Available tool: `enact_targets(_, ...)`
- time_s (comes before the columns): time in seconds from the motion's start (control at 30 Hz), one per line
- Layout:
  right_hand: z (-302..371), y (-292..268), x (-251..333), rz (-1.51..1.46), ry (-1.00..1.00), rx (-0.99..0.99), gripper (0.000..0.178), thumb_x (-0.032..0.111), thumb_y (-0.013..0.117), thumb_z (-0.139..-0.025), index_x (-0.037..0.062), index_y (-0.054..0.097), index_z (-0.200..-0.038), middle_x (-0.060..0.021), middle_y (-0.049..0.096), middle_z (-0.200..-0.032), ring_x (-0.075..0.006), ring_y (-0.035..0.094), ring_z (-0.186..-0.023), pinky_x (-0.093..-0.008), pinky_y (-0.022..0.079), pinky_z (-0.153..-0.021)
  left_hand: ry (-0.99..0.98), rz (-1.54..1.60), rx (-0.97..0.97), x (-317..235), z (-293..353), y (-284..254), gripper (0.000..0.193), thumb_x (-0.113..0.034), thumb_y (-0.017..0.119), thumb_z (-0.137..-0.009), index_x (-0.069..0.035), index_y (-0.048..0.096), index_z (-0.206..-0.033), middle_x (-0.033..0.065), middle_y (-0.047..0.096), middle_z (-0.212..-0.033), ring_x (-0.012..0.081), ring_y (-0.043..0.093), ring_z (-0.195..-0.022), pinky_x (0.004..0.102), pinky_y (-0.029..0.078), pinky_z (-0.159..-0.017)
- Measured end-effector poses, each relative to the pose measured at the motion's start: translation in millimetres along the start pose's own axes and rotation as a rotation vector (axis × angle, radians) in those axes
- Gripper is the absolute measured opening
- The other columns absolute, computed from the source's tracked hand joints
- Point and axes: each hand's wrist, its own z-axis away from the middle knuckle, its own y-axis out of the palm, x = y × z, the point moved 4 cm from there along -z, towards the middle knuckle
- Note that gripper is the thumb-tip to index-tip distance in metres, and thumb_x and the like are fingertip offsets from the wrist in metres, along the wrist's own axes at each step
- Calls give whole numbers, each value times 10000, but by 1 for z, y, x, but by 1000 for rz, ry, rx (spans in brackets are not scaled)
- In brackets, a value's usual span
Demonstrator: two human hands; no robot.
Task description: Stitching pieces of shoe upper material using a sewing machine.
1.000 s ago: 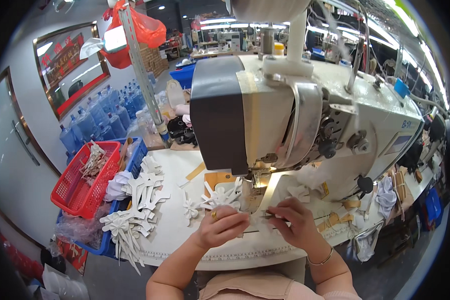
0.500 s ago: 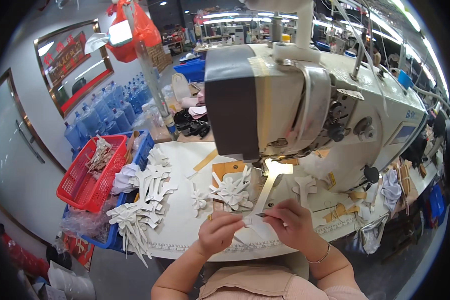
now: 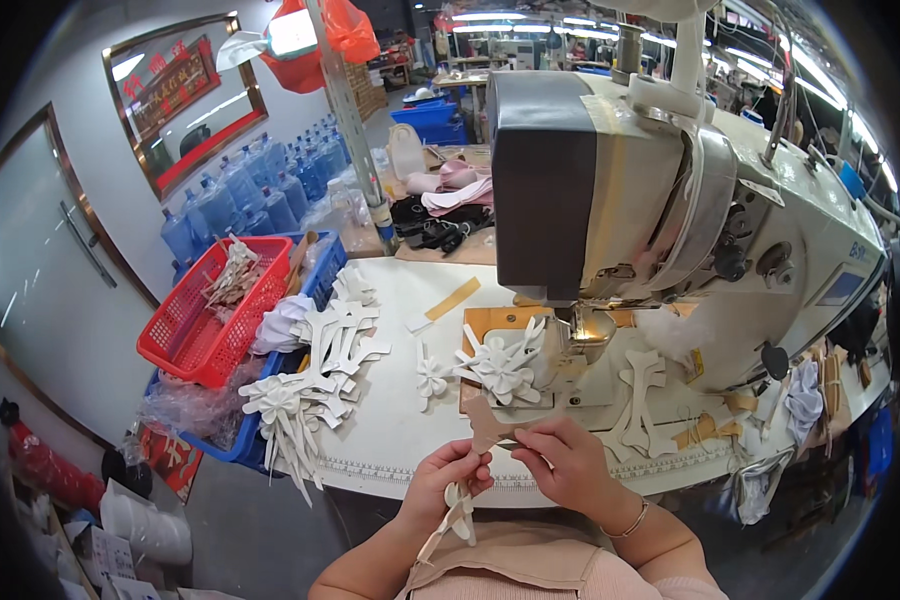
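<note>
In front of the sewing machine I hold a T-ended leather-like strap piece [image 3: 487, 424], its tan underside turned up. My left hand [image 3: 448, 478] is closed around its stem, and a white petal-shaped part [image 3: 458, 516] hangs below those fingers. My right hand [image 3: 570, 462] pinches the side of the wide end; a small greyish bit at its fingertips is too small to name. Beyond my hands are the sewing machine's lit needle area [image 3: 582, 332] and a cluster of white flower-shaped pieces [image 3: 507, 366]. More white strap pieces [image 3: 640, 405] lie to the right.
At the left table edge sits a pile of white strap pieces [image 3: 335, 345], beside a red basket [image 3: 215, 355] and a blue crate [image 3: 240, 440]. The sewing machine [image 3: 610, 190] fills the back right. Tan scraps [image 3: 705, 430] lie near the front right edge.
The strap piece has come away from under the needle toward me and now shows its tan side. Both hands have shifted with it. The view has turned left.
</note>
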Motion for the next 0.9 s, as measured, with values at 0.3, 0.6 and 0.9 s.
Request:
enact_targets(0.3,6,2,-6,-5,100,-78,214,125,737,-742,71,647,-928,-50,576,-810,-202,597,-638,-306,489,-523,-2,-10,13,7,0,2,192,-53,564,-899,-11,570,-1086,89,630,-973,128,620,-796,295,546,-771)
enact_targets(0.6,4,10,-1,-16,15,-81,221,121,736,-740,77,655,-941,-46,585,-839,-209,597,-633,-302,488,-525,0,-2,12,12,-5,1,188,-49,556,-901,-5,572,-1083,87,632,-969,132,624,-793,303,542,-779)
enact_targets(0.9,3,2,-13,-7,109,-111,217,111,733,-745,84,649,-943,-49,576,-836,-206,594,-615,-290,488,-502,-9,-51,-56,18,-5,1,197,-38,555,-892,1,570,-1084,103,615,-954,149,612,-768,311,550,-745)
